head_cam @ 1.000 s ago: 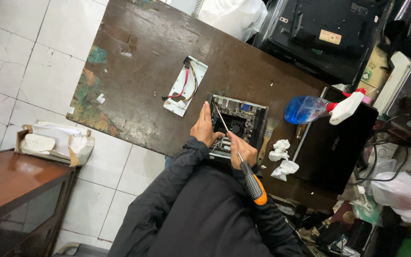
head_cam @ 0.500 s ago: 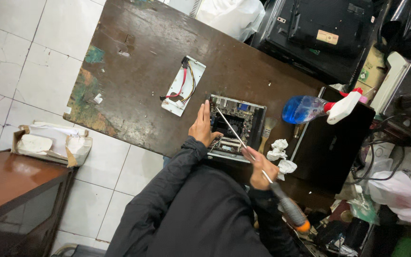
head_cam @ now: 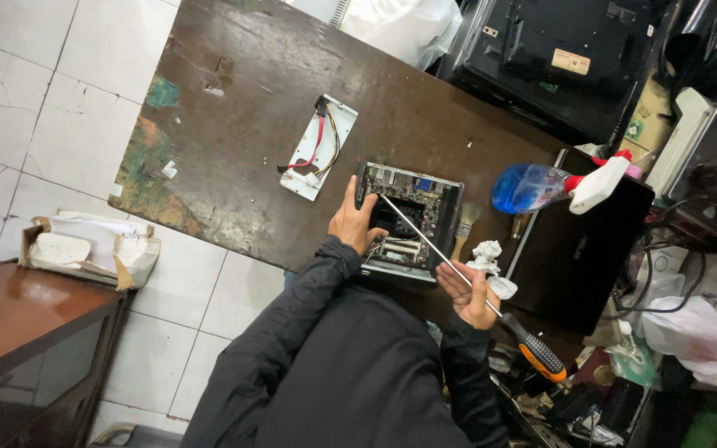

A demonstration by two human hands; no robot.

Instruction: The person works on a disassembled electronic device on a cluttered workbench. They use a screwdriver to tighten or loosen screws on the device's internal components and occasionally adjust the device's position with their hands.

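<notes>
Orange-handled screwdriver (head_cam: 475, 286) is lying pinched in the right hand (head_cam: 468, 292), centre-right of frame, shaft reaching up-left into the open computer case (head_cam: 412, 217). Left hand (head_cam: 352, 222) is pressing spread fingers against the case's left edge.

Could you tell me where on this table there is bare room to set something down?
The table is bare left of the white plate with wires. Right is crowded: open case, brush, spray bottle, tissue wads.

Left hand (head_cam: 352, 222) flat, fingers spread forward, right hand (head_cam: 468, 292) curled in a closed grip, both sleeves bent
</notes>
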